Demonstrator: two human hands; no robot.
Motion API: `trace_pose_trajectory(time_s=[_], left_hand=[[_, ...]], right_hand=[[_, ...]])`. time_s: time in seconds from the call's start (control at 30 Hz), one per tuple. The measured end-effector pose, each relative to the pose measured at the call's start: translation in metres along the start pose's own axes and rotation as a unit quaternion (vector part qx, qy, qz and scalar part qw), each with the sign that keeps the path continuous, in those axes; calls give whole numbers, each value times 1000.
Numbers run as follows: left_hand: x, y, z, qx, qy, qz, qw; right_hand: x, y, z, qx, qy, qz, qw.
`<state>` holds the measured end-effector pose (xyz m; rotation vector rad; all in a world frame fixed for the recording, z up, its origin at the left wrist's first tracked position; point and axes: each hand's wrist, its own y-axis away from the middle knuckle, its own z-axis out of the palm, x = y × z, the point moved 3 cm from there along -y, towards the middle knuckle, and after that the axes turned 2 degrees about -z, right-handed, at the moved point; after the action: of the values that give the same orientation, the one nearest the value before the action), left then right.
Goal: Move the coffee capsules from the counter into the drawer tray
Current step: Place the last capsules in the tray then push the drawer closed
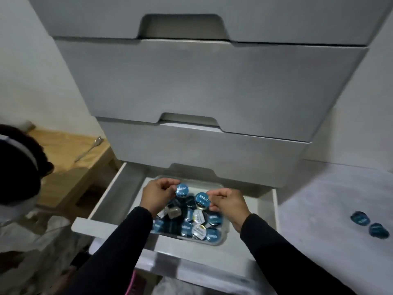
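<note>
White drawer fronts (pixel 202 86) stack above one open drawer (pixel 110 201), which holds a clear drawer tray (pixel 225 235) nearly full of blue and silver coffee capsules (pixel 187 227). To the right lies a pale counter (pixel 319 209) with two blue capsules on the counter (pixel 369 224) still to be moved.

Both hands are over the tray. The left hand (pixel 156 195) pinches one blue capsule (pixel 181 190) by its rim between thumb and fingertips. The right hand (pixel 227 202) pinches a second blue capsule (pixel 202 200) the same way.

Handling: each capsule is judged light, small and rigid at the rim, with a thin foil lid that could dent or puncture. Grip at the rim or side wall, not on the foil face. Smooth foil may slip under a loose pinch.

Visibility: the forearms cover the tray's near left part and lower capsule layers. Tray depth cannot be determined. The counter is cut off at the right edge, so further capsules may lie out of view. Lid print below the brand name is unreadable.
</note>
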<state>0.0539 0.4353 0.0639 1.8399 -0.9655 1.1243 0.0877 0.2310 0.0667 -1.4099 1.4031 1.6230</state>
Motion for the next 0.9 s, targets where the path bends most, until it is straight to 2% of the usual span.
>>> trace_pose_trajectory(time_s=[0.23, 0.37, 0.73, 0.9], left_hand=[[-16, -42, -12, -30, -77, -18, 996], [-15, -56, -6, -52, -78, -38, 995], [-23, -75, 1, -80, -136, -50, 986], [-22, -78, 3, -89, -185, -26, 978]], right_hand=[[15, -37, 31, 99, 51, 39, 993], [13, -43, 39, 136, 57, 45, 988], [15, -68, 49, 144, 105, 56, 982], [17, -75, 50, 148, 137, 72, 977]])
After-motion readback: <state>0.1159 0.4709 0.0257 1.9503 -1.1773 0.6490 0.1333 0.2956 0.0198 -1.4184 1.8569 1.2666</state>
